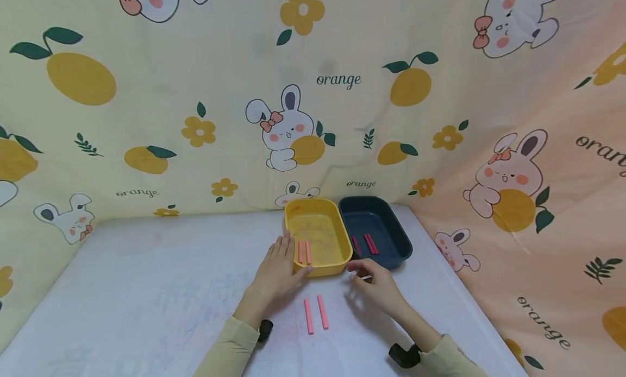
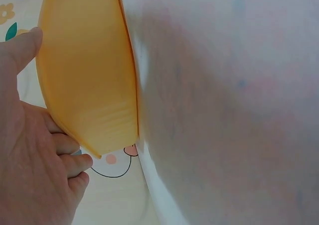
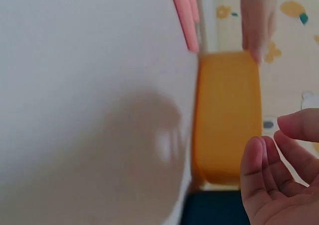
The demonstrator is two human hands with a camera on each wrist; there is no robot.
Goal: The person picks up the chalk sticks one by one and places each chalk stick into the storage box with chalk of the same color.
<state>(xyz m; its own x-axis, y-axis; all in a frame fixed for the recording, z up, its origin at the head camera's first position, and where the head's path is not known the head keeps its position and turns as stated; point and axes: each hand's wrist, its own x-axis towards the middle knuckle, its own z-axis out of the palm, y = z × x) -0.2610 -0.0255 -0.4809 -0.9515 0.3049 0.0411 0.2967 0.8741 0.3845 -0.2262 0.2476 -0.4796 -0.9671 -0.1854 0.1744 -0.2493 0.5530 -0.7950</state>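
Observation:
In the head view my left hand rests at the front left corner of a yellow plastic box. Its fingers lie fairly straight along the left rim and the thumb reaches the front rim. My right hand hovers by the box's front right corner, fingers loosely bent, a gap between thumb and fingertips, nothing held. Inside the yellow box lie two pink chalk-like sticks. Two more pink sticks lie on the table between my forearms. The right wrist view shows my bent fingers overlapping the yellow box's edge.
A dark blue box stands against the yellow box's right side, with several darker red sticks in it. Both boxes stand on a white-covered table, close to a patterned cloth wall. Another cloth wall rises along the right.

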